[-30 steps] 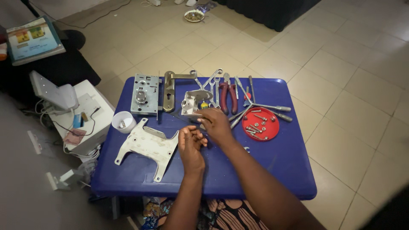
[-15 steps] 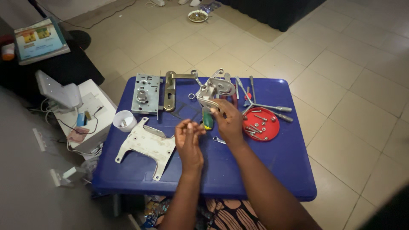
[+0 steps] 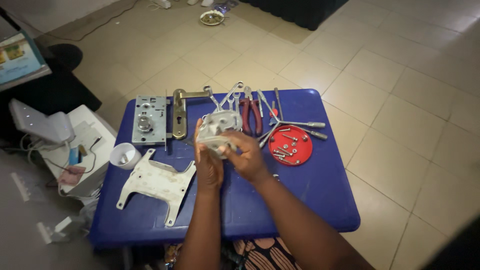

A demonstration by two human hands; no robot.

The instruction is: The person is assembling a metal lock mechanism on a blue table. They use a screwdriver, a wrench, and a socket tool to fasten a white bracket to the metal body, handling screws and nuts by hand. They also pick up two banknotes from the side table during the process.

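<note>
Both hands lift a pale grey cast-metal housing (image 3: 218, 129) above the blue table (image 3: 310, 195), at its 12 o'clock edge. Left hand (image 3: 207, 162) and right hand (image 3: 247, 157) fingers curl tight around the lumpy, dull, rounded housing.

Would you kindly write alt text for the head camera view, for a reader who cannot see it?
Two bare hands, left hand and right hand, hold a grey cast-metal housing above a blue plastic table. On the table lie a flat grey metal bracket plate, a silver lock case, red-handled pliers and a round red dish of screws.
</note>
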